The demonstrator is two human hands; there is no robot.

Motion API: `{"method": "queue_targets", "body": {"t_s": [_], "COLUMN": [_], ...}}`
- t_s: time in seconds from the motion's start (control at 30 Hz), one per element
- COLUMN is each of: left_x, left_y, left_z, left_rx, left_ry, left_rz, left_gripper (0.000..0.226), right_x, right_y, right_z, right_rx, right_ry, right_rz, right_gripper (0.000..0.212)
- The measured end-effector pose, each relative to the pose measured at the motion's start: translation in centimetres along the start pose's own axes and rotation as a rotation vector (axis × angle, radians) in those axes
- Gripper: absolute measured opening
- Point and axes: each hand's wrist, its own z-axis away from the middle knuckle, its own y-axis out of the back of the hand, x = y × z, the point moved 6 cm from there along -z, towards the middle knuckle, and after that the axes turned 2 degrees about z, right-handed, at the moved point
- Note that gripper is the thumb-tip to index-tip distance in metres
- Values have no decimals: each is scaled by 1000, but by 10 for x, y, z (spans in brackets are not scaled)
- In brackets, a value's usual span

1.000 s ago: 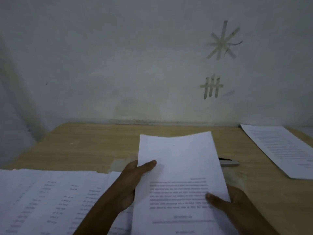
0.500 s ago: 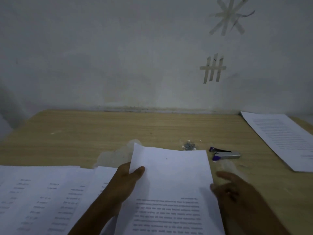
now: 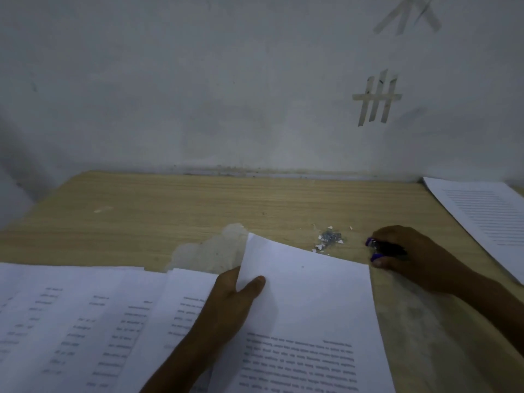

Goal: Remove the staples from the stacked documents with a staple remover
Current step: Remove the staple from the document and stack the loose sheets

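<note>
judging by the heap of pulled staples [image 3: 330,238] just beyond the document [image 3: 306,307], some are already out; the stack [image 3: 85,321] left of the document likely waits. the left hand [image 3: 235,296] pinches the document's far left corner. right of the document, the right hand [image 3: 411,256] curls around the staple remover [image 3: 380,248], its long axis crosswise, purple nose toward the document.

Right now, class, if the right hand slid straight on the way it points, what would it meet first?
Probably the small heap of pulled staples, just beyond the staple remover that the right hand grips, though depth is unclear.
</note>
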Motion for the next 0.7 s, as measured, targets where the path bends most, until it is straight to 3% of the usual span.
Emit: {"method": "queue_targets", "body": {"t_s": [0.17, 0.27, 0.37, 0.53, 0.7], "left_x": [4, 3, 3, 4, 1], "left_y": [-1, 0, 0, -1, -5], "left_z": [1, 2, 2, 1, -3], "left_rx": [4, 12, 12, 14, -16], "left_ry": [-64, -92, -121, -160, -190], "left_rz": [27, 24, -2, -40, -46], "left_gripper": [13, 15, 16, 16, 13], "right_x": [-9, -38, -78, -152, -195], "right_y": [10, 26, 41, 36, 25], "right_z": [-3, -8, -15, -33, -47], "right_rx": [99, 127, 44, -137, -200], "right_ry": [4, 146, 315, 573, 699], "right_rz": [-49, -102, -118, 84, 209], "right_gripper": [30, 32, 40, 51, 50]}}
